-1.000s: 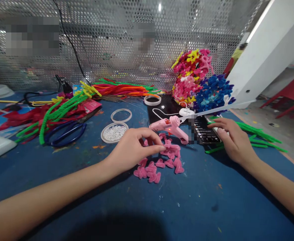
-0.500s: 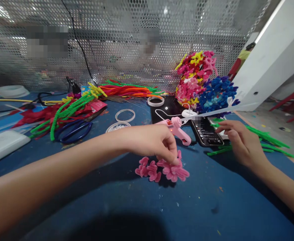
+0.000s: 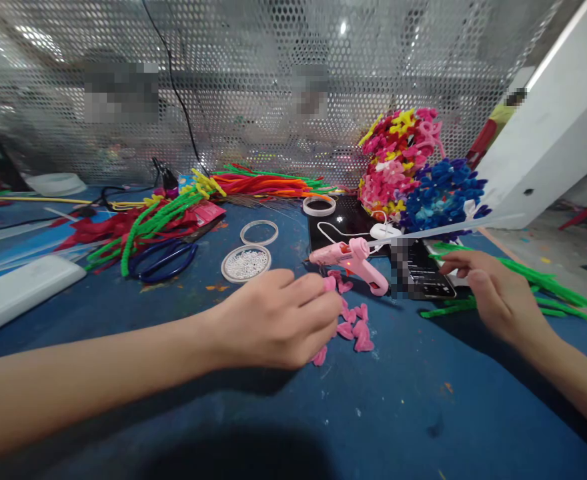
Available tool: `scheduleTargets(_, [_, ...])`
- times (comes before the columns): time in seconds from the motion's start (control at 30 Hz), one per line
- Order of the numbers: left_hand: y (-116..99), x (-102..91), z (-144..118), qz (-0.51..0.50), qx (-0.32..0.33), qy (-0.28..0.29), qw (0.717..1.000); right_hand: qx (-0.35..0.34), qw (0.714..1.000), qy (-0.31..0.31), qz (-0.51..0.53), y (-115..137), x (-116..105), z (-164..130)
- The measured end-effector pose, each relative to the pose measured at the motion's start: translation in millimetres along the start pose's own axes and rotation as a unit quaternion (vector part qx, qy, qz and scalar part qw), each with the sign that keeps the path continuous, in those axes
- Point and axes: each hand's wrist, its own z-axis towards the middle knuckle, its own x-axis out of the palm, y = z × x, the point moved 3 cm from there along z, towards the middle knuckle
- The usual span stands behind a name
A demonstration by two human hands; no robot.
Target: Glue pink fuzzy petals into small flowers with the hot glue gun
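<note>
My left hand [image 3: 293,320] is closed at the middle of the table, its fingers pressed together on a pink pipe-cleaner flower [image 3: 344,280] that they partly hide. Other pink pipe-cleaner petals [image 3: 361,333] show just right of the knuckles and below them. Behind the hand lies a pink glue gun [image 3: 346,257], a long clear glue stick [image 3: 438,227] poking out of its back. My right hand [image 3: 503,293] hovers by the right edge of a phone [image 3: 428,270], fingers loosely bent and apart, holding nothing visible. A round dish of white beads [image 3: 246,263] sits behind my left wrist.
Blue-handled scissors [image 3: 163,260], green pipe cleaners [image 3: 146,230] and a white case [image 3: 26,293] lie at left. Orange and red pipe cleaners [image 3: 268,185] lie along the perforated metal screen [image 3: 253,100]. Pink [image 3: 393,167] and blue [image 3: 441,197] flower bunches stand at back right.
My left hand has turned and lowered slightly leftward, now covering part of the pink pieces; the flower under its fingertips has shifted. The view has swung slightly left. My right hand stays by the phone.
</note>
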Motion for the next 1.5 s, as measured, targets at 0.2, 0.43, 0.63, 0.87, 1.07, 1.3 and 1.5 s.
scheduleTargets(0.2, [15,-1.9,-58,0.077,0.074,0.037,0.994,0.015,1.000,0.011,0.013,-2,0,-1])
scheduleTargets(0.43, [50,7.1,-115,0.116,-0.078,0.016,0.990,0.047,0.998,-0.019,0.024,-3,0,-1])
scheduleTargets(0.63, [65,10.5,-107,0.110,-0.101,-0.003,0.989,0.009,1.000,0.001,0.019,0,4,-1])
scheduleTargets(0.87, [60,25.4,-70,0.105,-0.111,0.040,0.987,-0.043,0.999,0.018,0.000,2,10,0])
scheduleTargets(1.07, [69,47.2,-61,0.117,-0.141,0.031,0.983,-0.009,0.992,-0.116,0.044,-2,-4,-4])
scheduleTargets(1.3, [72,63.1,-55,0.147,-0.137,-0.006,0.980,-0.143,0.986,-0.082,0.018,21,-10,-7])
scheduleTargets(1.5, [63,50.0,-63,0.146,-0.076,-0.119,0.979,-0.240,0.969,-0.056,0.016,72,-6,-13])
